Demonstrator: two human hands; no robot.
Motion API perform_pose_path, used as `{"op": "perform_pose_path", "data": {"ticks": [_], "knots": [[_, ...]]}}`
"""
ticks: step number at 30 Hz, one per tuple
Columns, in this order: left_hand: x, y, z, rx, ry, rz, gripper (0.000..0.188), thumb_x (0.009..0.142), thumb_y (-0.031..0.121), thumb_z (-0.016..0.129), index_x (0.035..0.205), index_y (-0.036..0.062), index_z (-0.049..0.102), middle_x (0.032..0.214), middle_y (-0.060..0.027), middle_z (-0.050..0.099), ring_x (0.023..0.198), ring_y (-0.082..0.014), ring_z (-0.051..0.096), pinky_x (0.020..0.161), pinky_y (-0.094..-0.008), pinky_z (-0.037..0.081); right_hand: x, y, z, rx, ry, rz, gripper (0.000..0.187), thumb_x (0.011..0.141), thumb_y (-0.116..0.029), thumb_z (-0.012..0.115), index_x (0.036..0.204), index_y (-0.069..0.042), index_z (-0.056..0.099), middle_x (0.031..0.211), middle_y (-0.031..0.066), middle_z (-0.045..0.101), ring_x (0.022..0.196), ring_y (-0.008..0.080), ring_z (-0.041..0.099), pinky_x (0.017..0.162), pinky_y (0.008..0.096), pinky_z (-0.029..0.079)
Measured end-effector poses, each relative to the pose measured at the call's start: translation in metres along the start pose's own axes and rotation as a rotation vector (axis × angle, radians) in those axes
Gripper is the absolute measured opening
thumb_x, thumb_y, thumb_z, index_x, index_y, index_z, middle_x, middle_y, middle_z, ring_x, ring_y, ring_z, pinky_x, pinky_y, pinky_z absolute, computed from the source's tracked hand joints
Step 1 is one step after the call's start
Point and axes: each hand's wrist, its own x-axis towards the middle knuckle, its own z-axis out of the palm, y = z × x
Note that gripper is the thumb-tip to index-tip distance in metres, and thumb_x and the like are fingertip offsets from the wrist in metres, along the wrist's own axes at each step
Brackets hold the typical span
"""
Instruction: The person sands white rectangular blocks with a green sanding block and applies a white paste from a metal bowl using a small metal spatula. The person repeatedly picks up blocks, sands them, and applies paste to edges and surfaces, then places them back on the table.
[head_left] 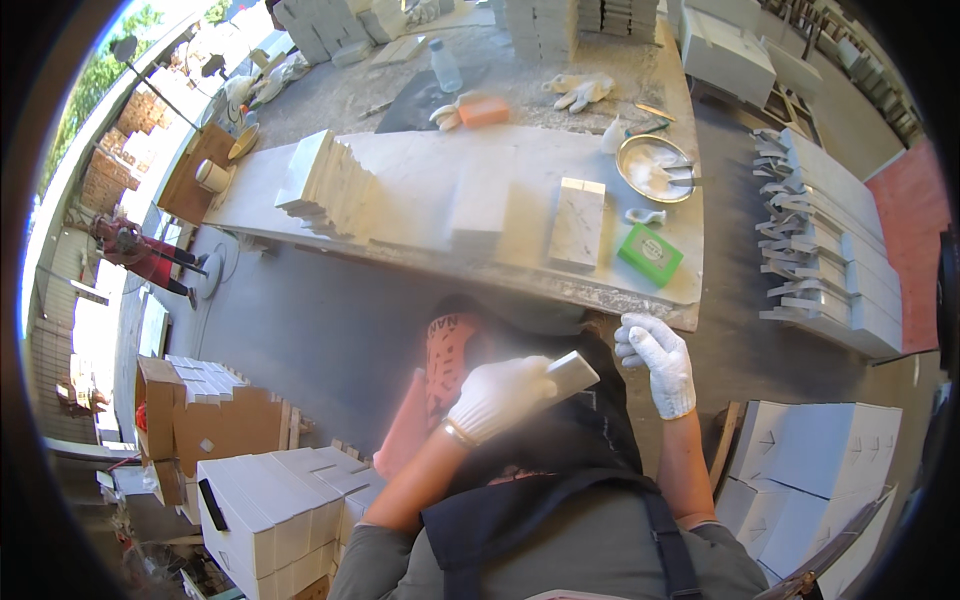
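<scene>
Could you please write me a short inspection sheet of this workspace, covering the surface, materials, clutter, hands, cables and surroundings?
Surface: pale table, dusty-looking, with a rough front edge.
Materials: pale block in hand; veined block, green box and metal bowl with white contents on the table.
Clutter: bottle, orange block and loose gloves toward the table's far side.
Hands: left hand, gloved, grips the pale block; right hand, gloved, fingers curled, no held item visible.
Cables: thin dark line on the floor at left, possibly a cord; too small to tell.
Surroundings: white boxes stacked at lower right; another person at far left.
</scene>
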Motion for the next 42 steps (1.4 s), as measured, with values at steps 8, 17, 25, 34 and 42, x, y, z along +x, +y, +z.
{"op": "perform_pose_path", "data": {"ticks": [8, 17, 25, 34, 42], "knots": [[0.016, 0.04, 0.004, 0.199, -0.058, 0.001, 0.027, 0.096, 0.032, 0.069, 0.113, 0.0122, 0.073, 0.102, -0.0099, 0.075, 0.087, -0.0315, 0.07, 0.076, -0.0402, 0.056, 0.011, 0.024, -0.038, 0.157, -0.042, -0.002, 0.038, 0.104, -0.027, 0.066, 0.129, 0.003, 0.068, 0.105, 0.0095, 0.074, 0.086, 0.0154, 0.07, 0.077, 0.0293, 0.058], [0.029, 0.085, 0.001, 0.036, -0.083, -0.162, 0.034, 0.099, 0.041, 0.059, 0.119, 0.0162, 0.071, 0.109, -0.013, 0.074, 0.101, -0.0361, 0.07, 0.088, -0.0449, 0.055, 0.014, 0.013, -0.093, 0.144, -0.012, -0.002, 0.036, 0.104, -0.025, 0.066, 0.126, 0.003, 0.069, 0.103, 0.0097, 0.075, 0.086, 0.0152, 0.071, 0.074, 0.0289, 0.056], [-0.006, 0.065, -0.011, -0.005, -0.025, -0.176, 0.037, 0.098, 0.038, 0.062, 0.123, 0.0124, 0.071, 0.11, -0.0122, 0.074, 0.099, -0.0341, 0.07, 0.086, -0.0417, 0.055, 0.041, -0.012, -0.109, 0.076, 0.172, -0.139, 0.028, 0.103, -0.023, 0.065, 0.124, -0.005, 0.073, 0.099, 0.0036, 0.074, 0.082, 0.0102, 0.069, 0.068, 0.0249, 0.053], [-0.027, 0.011, -0.024, -0.15, 0.041, -0.209, 0.036, 0.095, 0.039, 0.065, 0.12, 0.0136, 0.073, 0.107, -0.0125, 0.075, 0.097, -0.0341, 0.071, 0.084, -0.0419, 0.056, 0.068, -0.047, -0.069, -1.146, 0.299, -0.488, 0.054, 0.085, -0.036, 0.08, 0.134, -0.016, 0.07, 0.136, 0.0107, 0.068, 0.123, 0.0322, 0.064, 0.105, 0.0416, 0.052], [-0.042, -0.031, -0.025, -0.246, 0.125, -0.179, 0.033, 0.093, 0.024, 0.072, 0.122, 0.0068, 0.072, 0.091, -0.0142, 0.073, 0.08, -0.0234, 0.07, 0.077, -0.0341, 0.054, 0.086, -0.045, -0.037, -1.316, 0.239, -0.381, 0.054, 0.078, -0.041, 0.08, 0.128, -0.018, 0.074, 0.122, 0.0143, 0.072, 0.112, 0.0358, 0.067, 0.096, 0.0481, 0.054]]}}
